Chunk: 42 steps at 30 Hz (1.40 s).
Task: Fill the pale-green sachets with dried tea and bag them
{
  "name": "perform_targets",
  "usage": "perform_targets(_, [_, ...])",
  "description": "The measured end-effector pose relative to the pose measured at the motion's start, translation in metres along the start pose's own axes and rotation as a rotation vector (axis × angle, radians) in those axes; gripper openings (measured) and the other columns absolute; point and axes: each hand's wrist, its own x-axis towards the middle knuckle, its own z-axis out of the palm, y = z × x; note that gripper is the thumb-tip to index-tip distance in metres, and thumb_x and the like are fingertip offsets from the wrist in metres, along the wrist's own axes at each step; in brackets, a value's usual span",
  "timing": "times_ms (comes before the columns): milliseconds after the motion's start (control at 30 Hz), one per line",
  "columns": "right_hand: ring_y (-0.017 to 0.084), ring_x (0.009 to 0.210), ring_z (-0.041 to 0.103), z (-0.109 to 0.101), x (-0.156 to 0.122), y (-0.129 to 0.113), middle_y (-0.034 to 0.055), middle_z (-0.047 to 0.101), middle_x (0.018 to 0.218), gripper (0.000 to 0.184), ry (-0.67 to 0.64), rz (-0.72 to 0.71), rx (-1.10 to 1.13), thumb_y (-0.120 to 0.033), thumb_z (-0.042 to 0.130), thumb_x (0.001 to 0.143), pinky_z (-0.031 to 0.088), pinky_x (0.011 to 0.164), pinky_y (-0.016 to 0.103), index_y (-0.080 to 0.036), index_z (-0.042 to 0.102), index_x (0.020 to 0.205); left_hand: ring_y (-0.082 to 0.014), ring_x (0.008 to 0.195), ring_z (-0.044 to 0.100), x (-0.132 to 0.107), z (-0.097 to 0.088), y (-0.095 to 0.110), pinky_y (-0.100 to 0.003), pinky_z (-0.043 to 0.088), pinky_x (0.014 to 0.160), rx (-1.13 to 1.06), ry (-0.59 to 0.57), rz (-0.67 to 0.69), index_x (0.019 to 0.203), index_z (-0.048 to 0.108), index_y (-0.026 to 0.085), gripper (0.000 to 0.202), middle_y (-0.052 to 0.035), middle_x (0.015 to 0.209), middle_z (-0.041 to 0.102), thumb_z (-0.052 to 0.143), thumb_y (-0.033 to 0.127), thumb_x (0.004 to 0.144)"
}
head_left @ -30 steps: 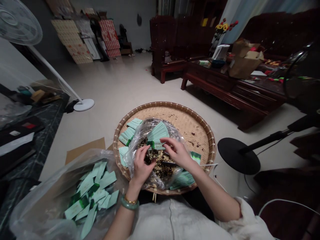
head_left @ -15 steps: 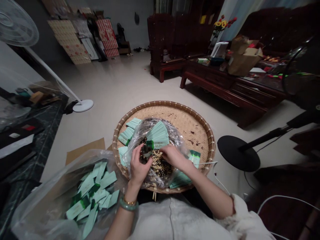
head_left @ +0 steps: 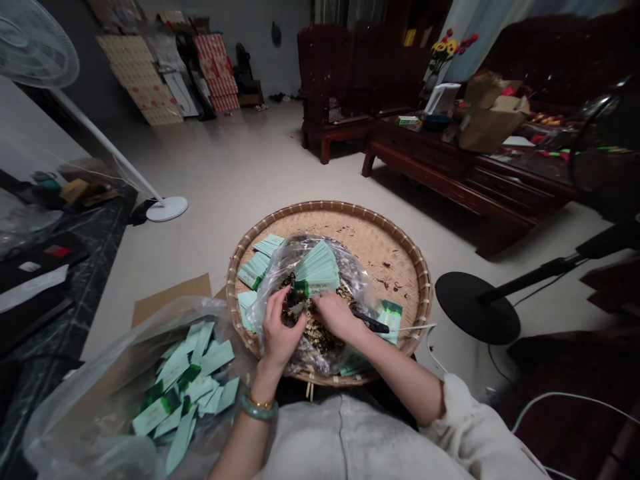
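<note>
My left hand point(head_left: 281, 327) is curled round a small green sachet point(head_left: 299, 307), its thumb and fingers on either side of it. Close by on the right, my right hand point(head_left: 336, 313) has its fingers pressed together near the sachet; what they hold is hidden. Under both hands, a clear plastic bag point(head_left: 360, 263) lies open with a loose mix of dark and pale dried bits point(head_left: 320, 333). A fan of pale green sachets point(head_left: 319, 263) rests on this mix. Behind my right wrist, a black-handled tool point(head_left: 371, 321) with a white cord shows. All sit in a round woven tray point(head_left: 395, 250).
More sachets point(head_left: 254, 270) lie along the tray's left side, and others point(head_left: 391, 317) at the right. A large plastic bag of sachets point(head_left: 200, 373) stands at lower left. A white fan base point(head_left: 167, 209), a black stand base point(head_left: 477, 308) and a wooden table point(head_left: 450, 170) surround the tray.
My right hand has moved slightly left, closer to the sachet in my left hand. The black tool handle now shows beside my right wrist. My left hand stays nearly in place.
</note>
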Motion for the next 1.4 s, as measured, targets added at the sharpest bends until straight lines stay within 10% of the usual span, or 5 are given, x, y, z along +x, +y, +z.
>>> perform_targets(500, [0.019, 0.082, 0.064, -0.009, -0.003, 0.01, 0.009, 0.07, 0.086, 0.015, 0.036, -0.018, 0.159, -0.008, 0.055, 0.077, 0.044, 0.071, 0.024, -0.014, 0.066, 0.086, -0.0233, 0.109, 0.057, 0.0, -0.001, -0.002, -0.04, 0.047, 0.096, 0.005, -0.019, -0.006, 0.123, 0.051, 0.017, 0.05, -0.0109, 0.114, 0.058, 0.063, 0.015, 0.074])
perform_targets(767, [0.01, 0.059, 0.056, -0.071, -0.03, 0.002, 0.0001, 0.066, 0.071, 0.01, 0.447, -0.193, 0.639, -0.01, 0.063, 0.074, 0.042, 0.058, 0.019, -0.016, 0.067, 0.081, -0.0237, 0.109, 0.055, -0.001, 0.004, -0.003, -0.041, 0.047, 0.095, 0.014, -0.081, 0.019, 0.127, 0.048, 0.018, 0.056, -0.0111, 0.115, 0.057, 0.063, 0.014, 0.074])
perform_targets(1000, [0.012, 0.067, 0.059, -0.071, -0.034, -0.005, 0.0038, 0.069, 0.087, 0.015, 0.52, -0.232, 0.698, -0.022, 0.06, 0.085, 0.048, 0.063, 0.023, -0.019, 0.067, 0.098, -0.0247, 0.109, 0.055, -0.001, 0.005, -0.002, -0.041, 0.047, 0.094, 0.003, -0.097, 0.017, 0.129, 0.047, 0.019, 0.057, -0.0114, 0.115, 0.056, 0.063, 0.016, 0.074])
perform_targets(1267, [0.016, 0.073, 0.059, -0.054, -0.033, 0.001, 0.0046, 0.064, 0.078, 0.007, 0.385, -0.277, 0.591, -0.018, 0.061, 0.083, 0.045, 0.067, 0.026, -0.016, 0.066, 0.078, -0.0261, 0.11, 0.055, 0.001, 0.006, 0.0, -0.044, 0.044, 0.095, -0.05, -0.134, -0.034, 0.129, 0.049, 0.019, 0.06, -0.0126, 0.117, 0.06, 0.068, 0.024, 0.073])
perform_targets(1400, [0.014, 0.066, 0.057, -0.056, -0.031, 0.018, 0.0021, 0.065, 0.073, 0.011, 0.303, -0.19, 0.8, -0.023, 0.058, 0.083, 0.042, 0.06, 0.024, -0.016, 0.065, 0.079, -0.025, 0.099, 0.061, 0.008, -0.005, -0.001, -0.041, 0.047, 0.09, -0.265, -0.33, -0.337, 0.117, 0.061, 0.017, 0.053, -0.0103, 0.108, 0.067, 0.073, 0.031, 0.068])
